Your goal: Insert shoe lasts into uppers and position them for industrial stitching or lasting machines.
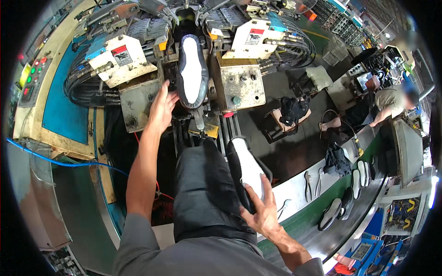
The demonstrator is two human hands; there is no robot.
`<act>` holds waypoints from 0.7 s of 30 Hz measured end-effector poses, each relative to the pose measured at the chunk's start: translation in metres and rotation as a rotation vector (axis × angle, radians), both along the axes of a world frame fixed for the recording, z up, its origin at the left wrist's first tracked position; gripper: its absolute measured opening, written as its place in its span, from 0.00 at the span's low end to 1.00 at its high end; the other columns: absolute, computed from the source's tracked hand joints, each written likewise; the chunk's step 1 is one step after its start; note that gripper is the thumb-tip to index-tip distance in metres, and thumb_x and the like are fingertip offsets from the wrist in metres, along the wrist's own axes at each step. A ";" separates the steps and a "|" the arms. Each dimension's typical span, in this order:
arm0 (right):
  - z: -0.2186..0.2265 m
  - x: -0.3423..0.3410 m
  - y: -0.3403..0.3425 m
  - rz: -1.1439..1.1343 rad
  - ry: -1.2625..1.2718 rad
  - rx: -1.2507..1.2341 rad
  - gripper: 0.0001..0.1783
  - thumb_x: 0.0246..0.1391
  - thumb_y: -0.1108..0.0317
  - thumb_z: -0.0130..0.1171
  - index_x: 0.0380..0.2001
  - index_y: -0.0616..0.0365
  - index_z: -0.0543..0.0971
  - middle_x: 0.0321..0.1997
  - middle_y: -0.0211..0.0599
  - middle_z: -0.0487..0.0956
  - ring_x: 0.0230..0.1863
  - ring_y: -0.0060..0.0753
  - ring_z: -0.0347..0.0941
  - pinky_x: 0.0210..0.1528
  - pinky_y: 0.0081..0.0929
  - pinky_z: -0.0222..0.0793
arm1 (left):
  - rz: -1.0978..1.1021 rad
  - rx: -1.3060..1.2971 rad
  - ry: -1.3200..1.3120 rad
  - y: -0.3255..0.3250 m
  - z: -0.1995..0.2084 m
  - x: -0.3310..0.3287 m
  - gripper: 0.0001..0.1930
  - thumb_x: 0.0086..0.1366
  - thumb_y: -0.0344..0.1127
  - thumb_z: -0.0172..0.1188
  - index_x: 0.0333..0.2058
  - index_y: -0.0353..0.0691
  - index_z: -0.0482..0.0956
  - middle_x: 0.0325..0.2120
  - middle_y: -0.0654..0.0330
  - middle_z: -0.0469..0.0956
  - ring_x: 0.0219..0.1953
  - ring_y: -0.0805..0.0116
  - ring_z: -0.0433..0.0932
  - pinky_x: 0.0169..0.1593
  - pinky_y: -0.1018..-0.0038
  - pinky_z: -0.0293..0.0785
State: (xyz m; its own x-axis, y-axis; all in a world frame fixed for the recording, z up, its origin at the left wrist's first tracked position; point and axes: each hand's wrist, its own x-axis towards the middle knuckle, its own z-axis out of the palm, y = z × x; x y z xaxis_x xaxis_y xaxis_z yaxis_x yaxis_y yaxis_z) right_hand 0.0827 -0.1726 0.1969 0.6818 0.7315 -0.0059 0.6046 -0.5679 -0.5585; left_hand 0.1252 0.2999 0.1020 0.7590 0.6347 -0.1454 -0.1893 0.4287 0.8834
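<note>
A black shoe upper sits sole-up in the middle of the shoe-making machine, its white insole facing me. Beside its lower left edge is my left hand, fingers stretched out and holding nothing. Whether the fingertips touch the shoe or machine, I cannot tell. Over my right thigh lies a second black shoe upper with a white bottom. My right hand grips its near end, thumb and fingers spread across the white face; its underside is hidden.
Pliers lie on a light ledge at my right. Past it, several shoes rest on a green-edged conveyor. A button panel stands at left, with a blue hose below. Another person sits at far right.
</note>
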 end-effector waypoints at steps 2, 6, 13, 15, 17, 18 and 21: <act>0.012 0.016 0.016 -0.022 -0.084 -0.001 0.41 0.50 0.64 0.77 0.70 0.52 0.79 0.83 0.69 0.54 0.79 0.76 0.60 0.77 0.59 0.65 | -0.161 -0.246 -0.104 0.012 0.030 0.033 0.38 0.79 0.60 0.60 0.78 0.49 0.62 0.66 0.56 0.77 0.65 0.62 0.77 0.70 0.62 0.73; 0.035 0.046 0.071 -0.025 -0.188 0.082 0.42 0.48 0.64 0.77 0.69 0.52 0.79 0.83 0.70 0.54 0.78 0.75 0.61 0.76 0.59 0.66 | -0.166 -0.018 -0.164 0.019 0.035 0.065 0.37 0.77 0.46 0.65 0.78 0.45 0.62 0.70 0.56 0.75 0.70 0.61 0.74 0.69 0.61 0.75; 0.041 0.116 0.208 0.105 -0.307 0.200 0.47 0.51 0.60 0.75 0.75 0.44 0.73 0.83 0.71 0.52 0.75 0.79 0.62 0.74 0.63 0.66 | -0.291 0.068 -0.449 0.002 0.056 -0.045 0.43 0.79 0.50 0.58 0.82 0.40 0.50 0.76 0.47 0.65 0.73 0.49 0.72 0.75 0.48 0.70; 0.037 0.136 0.241 0.118 -0.346 0.263 0.46 0.51 0.61 0.75 0.75 0.45 0.72 0.83 0.70 0.50 0.75 0.80 0.61 0.73 0.63 0.67 | -0.245 0.018 -0.457 -0.018 0.042 -0.087 0.49 0.74 0.55 0.63 0.82 0.37 0.50 0.76 0.46 0.66 0.74 0.49 0.72 0.75 0.50 0.70; 0.028 0.148 0.276 0.114 -0.358 0.356 0.45 0.52 0.62 0.75 0.75 0.45 0.73 0.84 0.70 0.49 0.73 0.81 0.62 0.73 0.62 0.67 | -0.156 0.018 -0.373 -0.040 0.034 -0.126 0.56 0.69 0.62 0.68 0.81 0.34 0.50 0.75 0.45 0.67 0.74 0.50 0.71 0.74 0.51 0.71; 0.022 0.152 0.287 0.091 -0.353 0.350 0.44 0.53 0.64 0.75 0.75 0.41 0.73 0.84 0.69 0.48 0.59 0.79 0.70 0.64 0.64 0.75 | -0.038 0.033 -0.246 -0.062 0.045 -0.142 0.58 0.66 0.64 0.71 0.81 0.34 0.52 0.74 0.45 0.68 0.73 0.51 0.72 0.73 0.53 0.72; -0.005 0.157 0.319 0.082 -0.327 0.370 0.46 0.53 0.65 0.75 0.76 0.42 0.72 0.84 0.69 0.47 0.62 0.84 0.67 0.66 0.66 0.72 | 0.082 -0.065 -0.116 -0.106 0.060 -0.187 0.58 0.64 0.67 0.70 0.79 0.35 0.55 0.66 0.41 0.74 0.63 0.46 0.80 0.63 0.54 0.81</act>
